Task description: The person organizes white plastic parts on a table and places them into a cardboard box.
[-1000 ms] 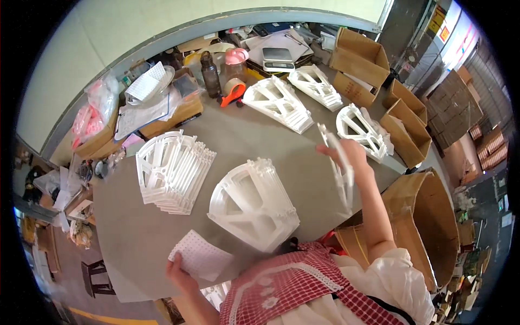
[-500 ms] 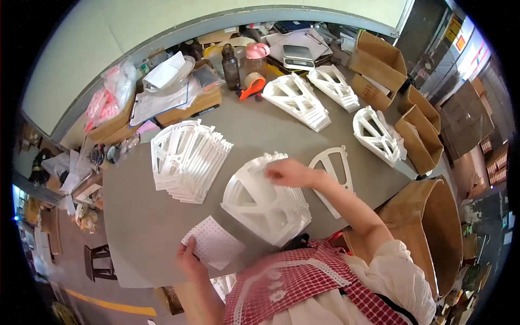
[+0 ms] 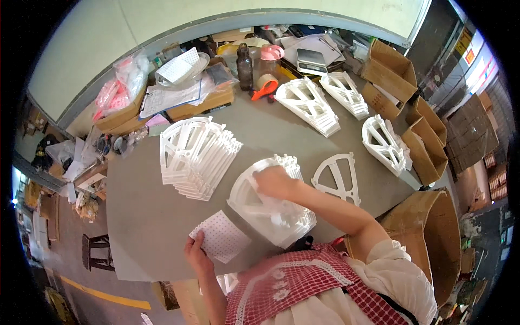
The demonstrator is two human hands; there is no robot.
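Observation:
My left hand (image 3: 199,254) pinches the edge of a white sheet with small purple dots (image 3: 221,238), perhaps a sticker sheet, near the table's front edge. My right hand (image 3: 275,183) is closed, fingers curled down over the upper part of a stack of white plastic fan-shaped frames (image 3: 281,219) in front of me. Its fingertips are hidden, so anything in them cannot be made out. To the left stands another stack of the frames (image 3: 197,157). A single frame (image 3: 338,179) lies flat beyond my right forearm.
More frame stacks (image 3: 307,105) stand at the back, beside cardboard boxes (image 3: 390,73). A dark bottle (image 3: 245,67), an orange tape dispenser (image 3: 265,88) and a scale (image 3: 311,61) line the far edge. A large open carton (image 3: 422,238) is at my right, a stool (image 3: 97,252) at the left.
My right hand has moved slightly left and lower over the upper part of the frame stack. My left hand still holds the dotted sheet. The whole view has shifted a little.

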